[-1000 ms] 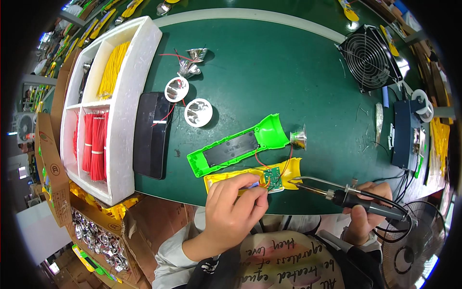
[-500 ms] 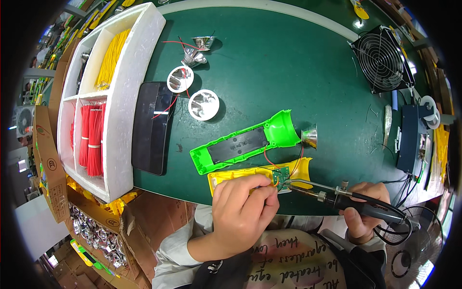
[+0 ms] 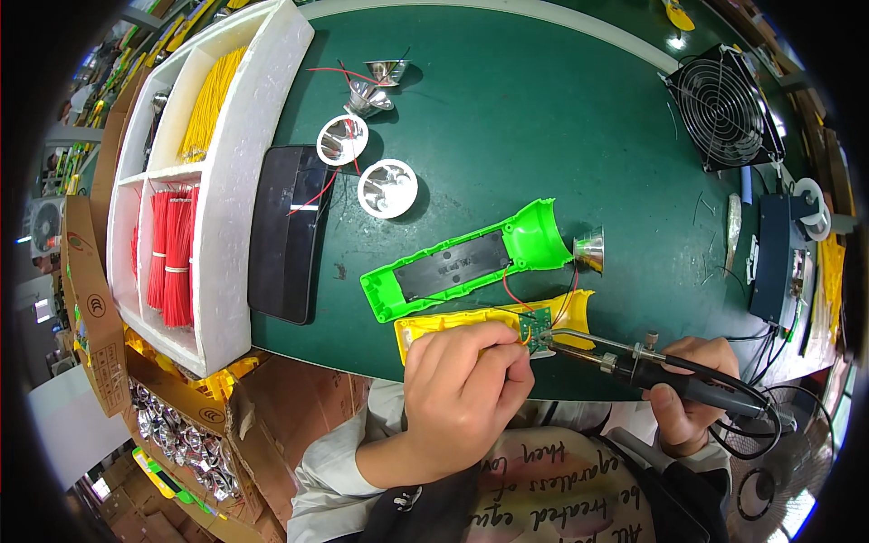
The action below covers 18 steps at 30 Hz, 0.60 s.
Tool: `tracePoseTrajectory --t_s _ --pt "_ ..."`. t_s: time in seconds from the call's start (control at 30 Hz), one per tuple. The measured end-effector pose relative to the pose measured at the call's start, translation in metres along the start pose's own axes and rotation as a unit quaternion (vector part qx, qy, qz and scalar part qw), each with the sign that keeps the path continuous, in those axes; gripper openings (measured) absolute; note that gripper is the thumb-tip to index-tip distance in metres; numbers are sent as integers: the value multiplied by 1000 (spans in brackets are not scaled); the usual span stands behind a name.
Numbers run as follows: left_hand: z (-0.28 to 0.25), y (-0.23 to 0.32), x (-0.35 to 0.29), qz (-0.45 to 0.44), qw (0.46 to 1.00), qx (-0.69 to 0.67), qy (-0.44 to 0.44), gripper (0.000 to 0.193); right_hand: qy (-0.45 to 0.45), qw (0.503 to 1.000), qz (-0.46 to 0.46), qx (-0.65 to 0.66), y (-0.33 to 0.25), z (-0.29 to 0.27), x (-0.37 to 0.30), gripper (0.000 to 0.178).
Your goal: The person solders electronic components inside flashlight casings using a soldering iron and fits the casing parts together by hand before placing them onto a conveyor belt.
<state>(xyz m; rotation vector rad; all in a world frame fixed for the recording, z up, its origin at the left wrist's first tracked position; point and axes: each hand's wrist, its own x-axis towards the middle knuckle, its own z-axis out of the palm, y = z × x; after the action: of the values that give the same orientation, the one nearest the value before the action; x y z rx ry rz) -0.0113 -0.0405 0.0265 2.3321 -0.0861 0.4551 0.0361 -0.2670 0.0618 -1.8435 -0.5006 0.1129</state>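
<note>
My right hand [image 3: 691, 391] is wrapped round a black soldering iron [image 3: 692, 389] with a thin metal feed tube along its barrel. The iron's tip meets a small green circuit board [image 3: 534, 324] in the yellow housing half [image 3: 572, 317]. Pinched at the board's left edge, my left hand [image 3: 469, 389] holds a short orange wire [image 3: 525, 337]; its fingertips partly hide it. Just beyond lies a green housing half [image 3: 534, 237] with a black insert [image 3: 457, 262]. Red and black wires run from the board area to that insert and to a reflector cup [image 3: 590, 249].
Several reflector cups [image 3: 387, 189] lie at the back left beside a black phone-like slab [image 3: 288, 240]. A white foam box [image 3: 231, 181] holds yellow and red wire bundles. At right stand a black fan [image 3: 724, 109] and a dark box with a solder spool [image 3: 780, 262].
The view has shifted slightly. Both hands stay at the board, with the left hand still pinching the wire and the iron's tip still against the board.
</note>
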Motion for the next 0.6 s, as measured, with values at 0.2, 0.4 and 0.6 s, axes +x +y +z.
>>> tracePoseTrajectory --t_s 0.2,0.4,0.6 --pt "1 1 0 -2 1000 0 2 21 15 999 0 -29 -3 2 -1 29" --pt "0 1 0 -4 1000 3 4 20 3 998 12 -66 -6 1 1 30" --pt "1 1 0 -5 1000 1 4 21 1 997 22 -76 -10 1 3 30"
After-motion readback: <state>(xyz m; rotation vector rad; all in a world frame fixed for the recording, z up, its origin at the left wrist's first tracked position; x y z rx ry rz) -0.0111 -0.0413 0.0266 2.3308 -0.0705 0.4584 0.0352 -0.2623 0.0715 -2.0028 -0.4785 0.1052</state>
